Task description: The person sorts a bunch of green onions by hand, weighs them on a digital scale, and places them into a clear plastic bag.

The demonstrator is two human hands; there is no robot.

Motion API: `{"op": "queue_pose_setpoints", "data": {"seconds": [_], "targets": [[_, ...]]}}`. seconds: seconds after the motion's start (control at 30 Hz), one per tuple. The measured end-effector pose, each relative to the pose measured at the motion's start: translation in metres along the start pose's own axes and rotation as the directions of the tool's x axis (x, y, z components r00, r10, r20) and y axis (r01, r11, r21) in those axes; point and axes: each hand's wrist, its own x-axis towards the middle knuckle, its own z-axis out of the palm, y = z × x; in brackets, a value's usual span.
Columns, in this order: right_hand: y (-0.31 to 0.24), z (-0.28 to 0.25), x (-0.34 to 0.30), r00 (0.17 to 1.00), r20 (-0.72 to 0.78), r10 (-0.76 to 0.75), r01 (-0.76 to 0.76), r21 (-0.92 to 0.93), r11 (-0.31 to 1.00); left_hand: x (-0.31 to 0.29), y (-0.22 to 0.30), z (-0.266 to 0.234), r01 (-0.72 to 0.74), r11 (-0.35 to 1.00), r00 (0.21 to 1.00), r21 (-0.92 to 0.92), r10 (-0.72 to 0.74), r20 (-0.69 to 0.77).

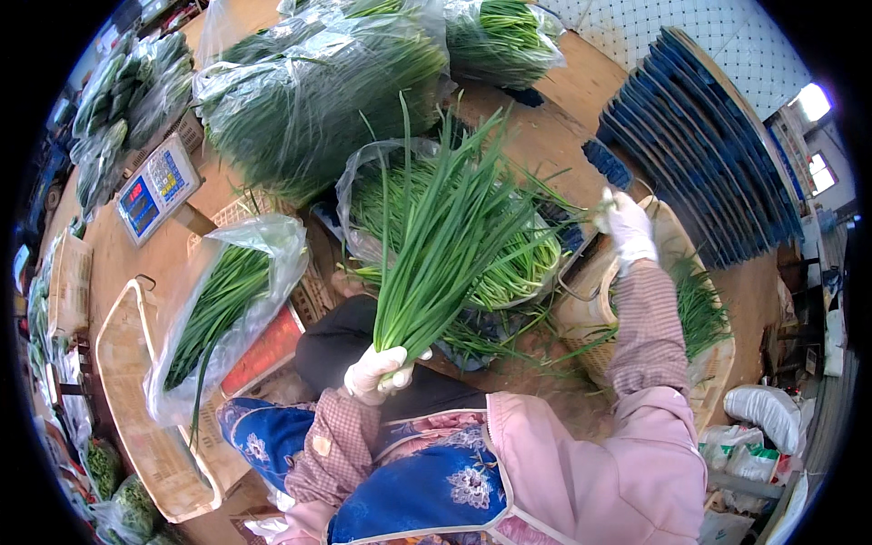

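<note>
A worker's left hand (374,374), in a white glove, is closed around the lower end of a bunch of long green stalks (445,245), held at the near side of a plastic-lined container (349,186) of cut greens. The stalks fan out over the container's mouth. To the right of the container, the gloved right hand (627,227) is raised with its fingers bent together; thin strands reach toward its fingertips, though from where I stand I cannot tell whether it pinches them. The bunch hides much of the container's contents, and part of the left hand is lost behind the stalks it grips. Right of the container, the worker's sleeve (648,327) covers part of a pale basket (581,313). Left of the container, a clear plastic bag (289,250) blurs the greens inside; beyond the container, a large wrapped bundle (318,100) is partly veiled by its glossy film.
</note>
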Motion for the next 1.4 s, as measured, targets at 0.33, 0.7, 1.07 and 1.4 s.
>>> {"op": "queue_pose_setpoints", "data": {"seconds": [0.33, 0.7, 1.07, 1.4], "targets": [[-0.094, -0.019, -0.028, 0.841, -0.055, -0.538, 0.532, -0.095, 0.841, 0.007, 0.003, 0.013, 0.067, 0.983, 0.995, 0.169, -0.053, -0.085], [-0.111, 0.005, -0.019, 0.733, -0.112, -0.671, 0.664, -0.097, 0.741, 0.009, 0.003, 0.002, 0.119, 0.973, 0.992, 0.197, -0.109, -0.061], [-0.043, 0.026, -0.082, 0.723, 0.688, -0.06, -0.349, 0.439, 0.828, 0.05, -0.006, 0.031, 0.081, 0.845, 0.932, 0.529, 0.125, -0.341], [-0.068, 0.192, -0.174, 0.661, 0.713, -0.234, -0.751, 0.622, -0.222, 0.096, -0.062, 0.021, 0.472, -0.503, 0.873, 0.724, 0.384, -0.302]]}}
